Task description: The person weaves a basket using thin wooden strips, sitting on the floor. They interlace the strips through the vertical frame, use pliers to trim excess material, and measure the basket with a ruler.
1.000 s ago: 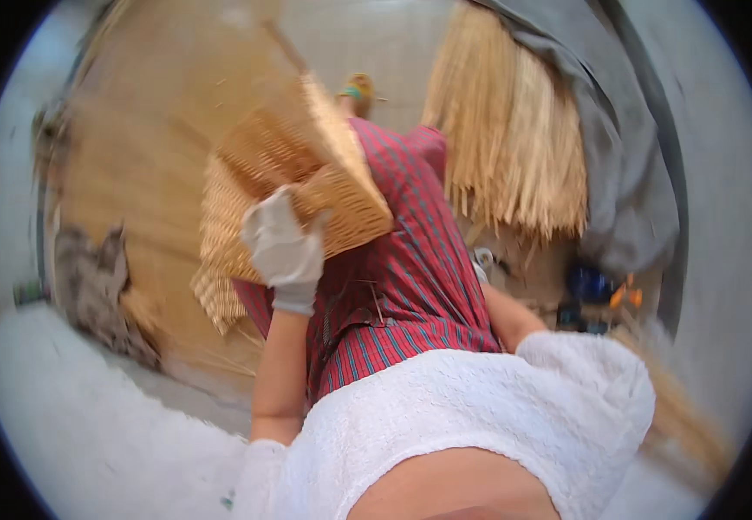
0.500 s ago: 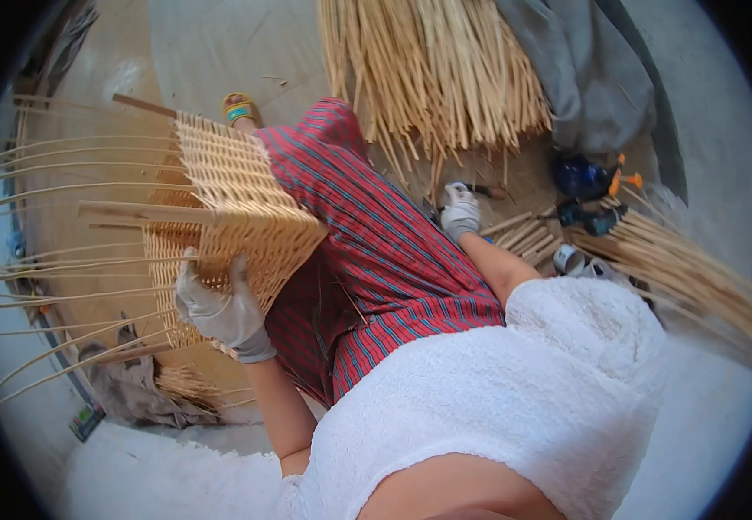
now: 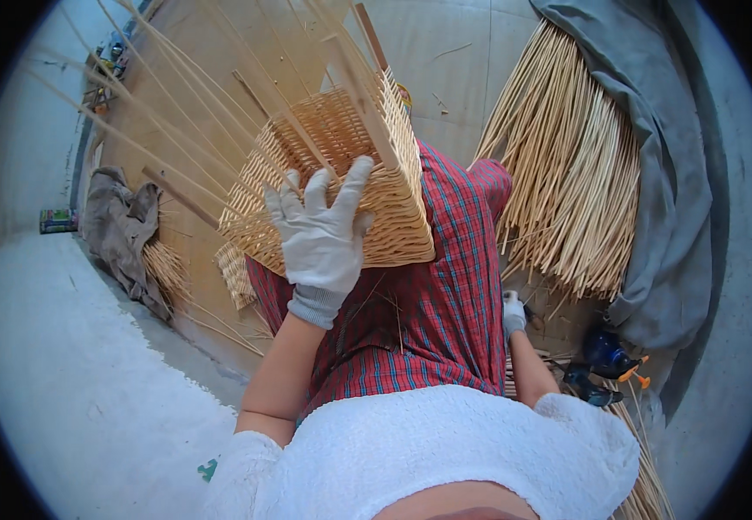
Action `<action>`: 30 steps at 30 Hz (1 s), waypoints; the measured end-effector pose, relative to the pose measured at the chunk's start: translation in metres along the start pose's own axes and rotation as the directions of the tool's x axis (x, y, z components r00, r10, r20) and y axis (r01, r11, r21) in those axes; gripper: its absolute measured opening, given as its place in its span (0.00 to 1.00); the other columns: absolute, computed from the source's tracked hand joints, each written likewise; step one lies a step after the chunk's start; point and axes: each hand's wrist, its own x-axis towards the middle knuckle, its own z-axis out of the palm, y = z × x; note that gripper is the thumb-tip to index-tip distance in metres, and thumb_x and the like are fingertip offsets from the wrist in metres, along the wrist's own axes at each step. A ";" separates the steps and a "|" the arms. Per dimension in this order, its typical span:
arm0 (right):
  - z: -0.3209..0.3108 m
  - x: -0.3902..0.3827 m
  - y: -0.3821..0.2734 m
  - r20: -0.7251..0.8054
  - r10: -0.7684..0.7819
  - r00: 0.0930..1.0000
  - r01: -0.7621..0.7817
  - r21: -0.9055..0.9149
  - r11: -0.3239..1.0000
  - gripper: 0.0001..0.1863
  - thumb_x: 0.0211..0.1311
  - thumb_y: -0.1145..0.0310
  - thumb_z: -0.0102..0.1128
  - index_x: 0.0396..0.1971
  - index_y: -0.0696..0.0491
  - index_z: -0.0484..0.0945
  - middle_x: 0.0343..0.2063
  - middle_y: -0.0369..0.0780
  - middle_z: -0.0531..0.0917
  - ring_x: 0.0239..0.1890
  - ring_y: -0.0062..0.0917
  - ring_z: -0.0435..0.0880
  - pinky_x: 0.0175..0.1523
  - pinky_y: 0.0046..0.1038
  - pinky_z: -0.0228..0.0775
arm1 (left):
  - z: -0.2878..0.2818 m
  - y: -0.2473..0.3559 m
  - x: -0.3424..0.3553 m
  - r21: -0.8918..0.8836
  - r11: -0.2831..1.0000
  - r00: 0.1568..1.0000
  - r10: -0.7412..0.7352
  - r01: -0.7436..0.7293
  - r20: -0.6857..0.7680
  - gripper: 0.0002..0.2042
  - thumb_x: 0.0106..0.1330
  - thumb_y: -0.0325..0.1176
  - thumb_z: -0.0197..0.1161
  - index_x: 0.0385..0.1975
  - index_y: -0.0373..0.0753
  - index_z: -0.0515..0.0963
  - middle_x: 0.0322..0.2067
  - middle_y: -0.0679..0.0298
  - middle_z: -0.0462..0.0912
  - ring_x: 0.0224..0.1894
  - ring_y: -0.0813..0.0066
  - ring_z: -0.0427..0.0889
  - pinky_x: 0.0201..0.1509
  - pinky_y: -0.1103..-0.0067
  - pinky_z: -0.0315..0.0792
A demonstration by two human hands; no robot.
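Observation:
A pale wicker basket (image 3: 397, 227), squarish and partly woven, rests tilted on my lap over red striped cloth (image 3: 467, 286). Long thin canes and flat wooden corner stakes rise from its rim, pointing away and to the left. My left hand (image 3: 322, 227), in a white glove, holds the basket's near wall with fingers spread and their tips among the canes at the rim. Down on the floor beyond my right thigh is my gloved right hand (image 3: 513, 314), partly hidden by the leg. Its fingers look curled; a dark object beside them is unclear.
Peeled canes (image 3: 566, 173) lie in a large bundle at the right, beside a grey cloth (image 3: 670, 191). A dark blue bottle (image 3: 603, 349) with orange parts and a dark tool (image 3: 591, 386) sit near more sticks (image 3: 640, 459). Crumpled cloth (image 3: 120, 230) lies left.
The basket has swung from the left to in front of me, its canes now pointing farther away. My left hand moved with it, and its fingers spread. The view has turned too.

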 end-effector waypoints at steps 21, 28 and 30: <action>-0.176 -0.278 -0.346 0.030 -0.982 0.185 0.955 0.230 0.187 0.25 0.69 0.54 0.62 0.59 0.55 0.81 0.45 0.49 0.85 0.50 0.42 0.84 0.59 0.37 0.73 | -0.014 -0.031 -0.115 -0.915 -0.240 0.937 0.217 0.324 0.275 0.09 0.74 0.29 0.65 0.43 0.38 0.70 0.36 0.64 0.80 0.33 0.80 0.83 0.36 0.81 0.82; -0.181 -0.250 -0.322 0.325 -0.903 0.282 0.959 -0.103 0.263 0.14 0.72 0.58 0.56 0.41 0.52 0.85 0.34 0.46 0.87 0.41 0.45 0.85 0.49 0.41 0.77 | -0.053 -0.116 -0.104 -0.957 -0.280 0.943 -0.331 -0.069 0.029 0.09 0.78 0.35 0.60 0.50 0.38 0.77 0.36 0.66 0.80 0.32 0.77 0.81 0.36 0.79 0.78; -0.176 -0.238 -0.311 0.315 -0.887 0.336 0.920 0.092 0.381 0.14 0.73 0.60 0.55 0.40 0.53 0.85 0.33 0.44 0.88 0.36 0.40 0.87 0.45 0.37 0.78 | -0.040 -0.135 -0.089 -0.979 -0.149 0.881 -0.469 -0.142 -0.056 0.11 0.78 0.33 0.59 0.55 0.37 0.76 0.42 0.64 0.81 0.40 0.78 0.81 0.47 0.79 0.77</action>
